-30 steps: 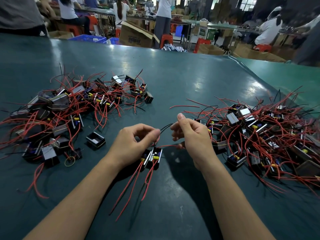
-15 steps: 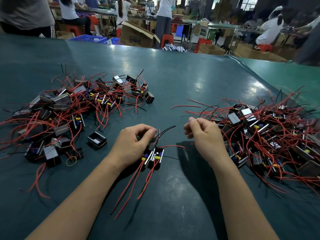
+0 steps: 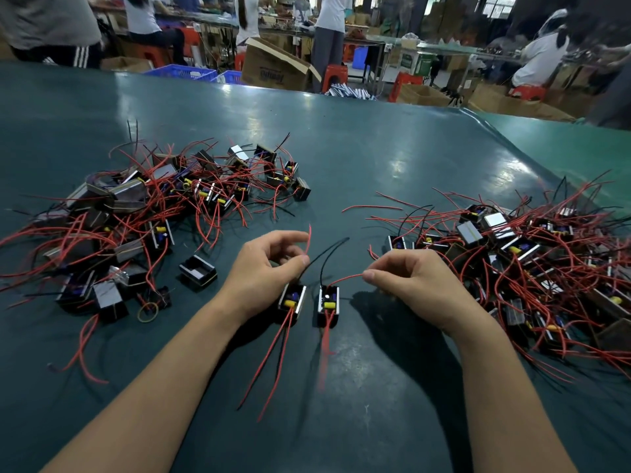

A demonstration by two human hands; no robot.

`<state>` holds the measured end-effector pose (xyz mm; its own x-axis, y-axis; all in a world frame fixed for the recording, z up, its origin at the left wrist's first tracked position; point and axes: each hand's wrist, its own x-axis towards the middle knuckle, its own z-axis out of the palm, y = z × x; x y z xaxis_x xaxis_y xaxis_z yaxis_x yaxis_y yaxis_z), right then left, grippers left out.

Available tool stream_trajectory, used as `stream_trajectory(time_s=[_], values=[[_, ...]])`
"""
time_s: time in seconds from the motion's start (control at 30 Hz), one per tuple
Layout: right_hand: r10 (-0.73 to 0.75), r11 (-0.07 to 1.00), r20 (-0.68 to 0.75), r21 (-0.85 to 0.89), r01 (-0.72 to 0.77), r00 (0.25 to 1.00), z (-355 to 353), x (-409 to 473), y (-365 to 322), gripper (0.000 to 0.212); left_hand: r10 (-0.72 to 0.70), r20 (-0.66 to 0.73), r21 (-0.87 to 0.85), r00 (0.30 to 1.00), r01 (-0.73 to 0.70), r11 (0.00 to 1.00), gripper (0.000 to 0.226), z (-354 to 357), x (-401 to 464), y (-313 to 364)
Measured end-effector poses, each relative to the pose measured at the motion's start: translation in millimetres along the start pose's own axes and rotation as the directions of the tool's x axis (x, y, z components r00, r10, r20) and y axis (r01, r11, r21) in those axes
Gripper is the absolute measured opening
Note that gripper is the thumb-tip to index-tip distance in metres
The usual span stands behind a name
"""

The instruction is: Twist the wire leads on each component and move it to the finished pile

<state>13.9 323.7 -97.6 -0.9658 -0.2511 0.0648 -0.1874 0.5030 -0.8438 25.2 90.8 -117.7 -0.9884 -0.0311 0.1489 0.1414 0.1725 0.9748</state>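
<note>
Centrally, glossy green table (image 3: 375, 158); left hand (image 3: 263, 271), right hand (image 3: 413, 285) pinching leads (image 3: 345, 278); workers, boxes (image 3: 273, 68) along top.

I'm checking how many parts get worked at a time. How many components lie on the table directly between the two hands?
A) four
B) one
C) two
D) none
C: two small black components sit side by side between the left hand and the right hand, each hand pinching a wire lead from one of them.
</note>
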Motion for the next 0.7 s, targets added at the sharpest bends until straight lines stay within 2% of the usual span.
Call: stream_trajectory(time_s=[0.1,0.2,0.3,0.37,0.53,0.6,0.7], values=[[-0.022,1.000,-0.083,0.013,0.024,0.996,2,2,2,0.009,0.001,-0.065,-0.072,0.998,-0.005,0.997,0.035,0,1,0],[-0.068,0.998,-0.106,0.006,0.069,0.992,7,3,1,0.010,0.053,-0.140,-0.052,0.989,-0.061,0.997,0.016,0,-2,2],[-0.121,0.992,-0.142,-0.042,0.116,0.982,12,5,0,0.011,0.130,-0.229,0.005,0.965,-0.132,0.991,0.012,2,-4,3],[-0.145,0.989,-0.140,-0.019,0.144,0.979,15,4,-2,0.013,0.232,-0.254,0.090,0.939,-0.216,0.972,0.012,5,-6,4],[-0.188,0.979,-0.163,0.052,0.199,0.969,28,3,-13,0.013,0.523,-0.098,0.372,0.847,-0.456,0.808,0.022,9,-9,4],[-0.204,0.970,-0.162,0.103,0.222,0.965,32,2,-19,0.013,0.558,-0.025,0.410,0.830,-0.500,0.763,0.022,10,-9,4],[-0.214,0.954,-0.132,0.184,0.237,0.968,38,1,-24,0.008,0.562,0.037,0.400,0.826,-0.528,0.749,0.016,12,-10,3]])
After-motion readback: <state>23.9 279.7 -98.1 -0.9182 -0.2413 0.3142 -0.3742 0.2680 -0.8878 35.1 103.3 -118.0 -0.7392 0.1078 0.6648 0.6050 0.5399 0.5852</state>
